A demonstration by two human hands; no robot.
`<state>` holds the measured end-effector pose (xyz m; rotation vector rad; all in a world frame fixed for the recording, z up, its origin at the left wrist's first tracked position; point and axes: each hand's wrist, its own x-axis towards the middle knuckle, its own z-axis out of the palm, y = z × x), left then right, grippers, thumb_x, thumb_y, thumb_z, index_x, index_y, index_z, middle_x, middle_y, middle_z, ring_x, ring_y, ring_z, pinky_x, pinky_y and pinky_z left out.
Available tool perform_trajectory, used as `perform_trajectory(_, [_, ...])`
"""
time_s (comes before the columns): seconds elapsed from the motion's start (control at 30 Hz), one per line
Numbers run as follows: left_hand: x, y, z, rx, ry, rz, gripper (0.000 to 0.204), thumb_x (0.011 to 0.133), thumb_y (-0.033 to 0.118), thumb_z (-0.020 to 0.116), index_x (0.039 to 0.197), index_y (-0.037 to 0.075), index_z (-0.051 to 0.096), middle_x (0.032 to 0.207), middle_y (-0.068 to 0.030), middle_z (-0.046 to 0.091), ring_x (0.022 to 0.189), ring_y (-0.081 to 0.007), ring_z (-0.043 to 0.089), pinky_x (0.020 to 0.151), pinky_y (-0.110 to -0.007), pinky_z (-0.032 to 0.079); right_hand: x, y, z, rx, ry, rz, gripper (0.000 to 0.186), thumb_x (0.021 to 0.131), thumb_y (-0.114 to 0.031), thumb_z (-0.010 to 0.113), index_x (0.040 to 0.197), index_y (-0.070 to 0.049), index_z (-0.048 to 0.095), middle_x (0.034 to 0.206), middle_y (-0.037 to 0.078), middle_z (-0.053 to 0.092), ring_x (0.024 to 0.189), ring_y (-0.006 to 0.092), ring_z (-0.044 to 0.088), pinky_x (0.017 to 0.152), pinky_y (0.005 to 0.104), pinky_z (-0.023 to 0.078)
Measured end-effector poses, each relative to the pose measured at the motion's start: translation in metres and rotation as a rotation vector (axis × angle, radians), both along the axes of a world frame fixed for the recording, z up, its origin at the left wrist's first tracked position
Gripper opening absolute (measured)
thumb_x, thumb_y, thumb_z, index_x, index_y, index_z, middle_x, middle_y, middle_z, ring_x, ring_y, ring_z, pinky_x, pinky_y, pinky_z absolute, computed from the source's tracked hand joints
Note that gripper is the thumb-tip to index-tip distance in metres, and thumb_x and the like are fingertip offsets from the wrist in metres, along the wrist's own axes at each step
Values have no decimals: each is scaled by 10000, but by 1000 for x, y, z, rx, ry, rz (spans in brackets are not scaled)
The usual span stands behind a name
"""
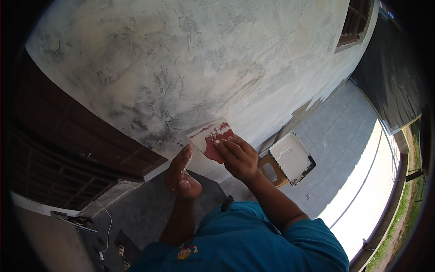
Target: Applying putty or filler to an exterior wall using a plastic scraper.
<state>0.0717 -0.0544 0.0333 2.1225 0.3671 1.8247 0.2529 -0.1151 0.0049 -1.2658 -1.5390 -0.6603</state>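
Note:
My right hand [240, 156] grips a wide putty scraper [212, 149] with a red body, its fingers laid over the top. White putty smears the scraper's pale blade [206, 130], which is held close to the wall [181, 68]; whether it touches cannot be told. Just left of the blade's corner is my left hand [182, 174], fingers stretched upward and thumb bent in front. White putty coats the edge of those fingers, and nothing can be seen in that hand. The wall carries patchy grey and white putty, with dark streaks at its lower left.
Right of me, a dark-rimmed tray [292, 156] of white putty rests on a wooden stool [272, 172]. A dark brown door [77, 127] stands at left, with a white cable [110, 222] on the floor below. A dark sheet [389, 68] hangs at far right.

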Motion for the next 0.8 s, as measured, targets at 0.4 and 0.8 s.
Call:
perform_trajectory(0.4, [8, 2, -11, -51, 31, -24, 682, 1087, 374, 248, 1186, -145, 678, 1156, -309, 732, 1098, -414, 734, 991, -491, 590, -13, 33, -14, 16, -13, -122, 424, 790, -40, 784, 1208, -117, 780, 1109, 42, 725, 941, 227, 715, 853, 353, 635])
perform_trajectory(0.8, [24, 0, -16, -87, 63, -70, 675, 1070, 381, 264, 1185, -134, 685, 1141, -302, 737, 1079, -411, 740, 973, -481, 597, 44, 67, 12, 102, 116, -370, 494, 808, -28, 787, 1296, -82, 728, 1178, 69, 711, 906, 227, 687, 783, 337, 617])
